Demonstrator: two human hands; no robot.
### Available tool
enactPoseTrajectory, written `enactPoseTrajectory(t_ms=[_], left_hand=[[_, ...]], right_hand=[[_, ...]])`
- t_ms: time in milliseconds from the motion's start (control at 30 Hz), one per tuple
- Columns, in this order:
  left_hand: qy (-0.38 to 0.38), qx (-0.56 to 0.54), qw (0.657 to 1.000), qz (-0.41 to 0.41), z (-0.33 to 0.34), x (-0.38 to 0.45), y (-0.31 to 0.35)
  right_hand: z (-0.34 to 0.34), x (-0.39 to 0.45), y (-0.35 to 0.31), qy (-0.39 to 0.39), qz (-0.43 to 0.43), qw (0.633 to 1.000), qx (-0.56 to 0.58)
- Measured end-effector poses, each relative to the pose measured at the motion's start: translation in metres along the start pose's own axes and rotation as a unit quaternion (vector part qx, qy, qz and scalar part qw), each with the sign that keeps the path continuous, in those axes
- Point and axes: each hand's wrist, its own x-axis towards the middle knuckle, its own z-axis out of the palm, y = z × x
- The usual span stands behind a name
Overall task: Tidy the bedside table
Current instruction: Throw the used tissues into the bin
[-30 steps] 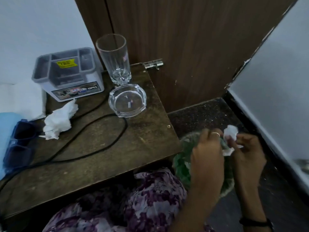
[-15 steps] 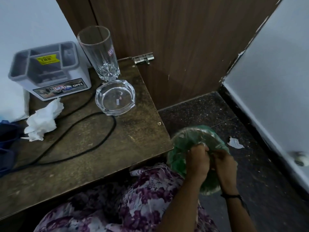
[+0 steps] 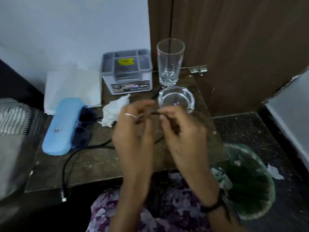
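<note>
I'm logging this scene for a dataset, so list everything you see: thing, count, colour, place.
Bedside table: 1, dark brown, centre.
Organiser box: 1, grey-white, table back.
Tall glass: 1, clear, right of box.
Ashtray: 1, clear, before the glass.
Crumpled tissue: 1, white, before the box.
Cable: 1, black, across table.
Spectacle case: 1, light blue, table left.
Sunglasses: 1, dark blue, beside case.
Bin: 1, green-lined, floor right.
Paper scrap: 1, white, floor.
Left hand, right hand: over table, blurred, apparently pinching the cable.

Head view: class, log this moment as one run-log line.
left hand: pinches black cable | right hand: pinches black cable | crumpled tissue: on bedside table
</note>
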Motion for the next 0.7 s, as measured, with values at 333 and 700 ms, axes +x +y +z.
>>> enactPoseTrajectory(t_ms=[333,700], left_hand=[[-0.024,0.287,0.949,-0.127,-0.049,0.048,-0.092],[-0.060,0.108,0.984,-0.128,-0.039,0.051,-0.069]], right_hand=[[0.098,0.085,0.002,-0.176,-0.056,0.936,-0.300],[0.068,0.055,0.001,-0.041,-0.038,0.982,-0.183]])
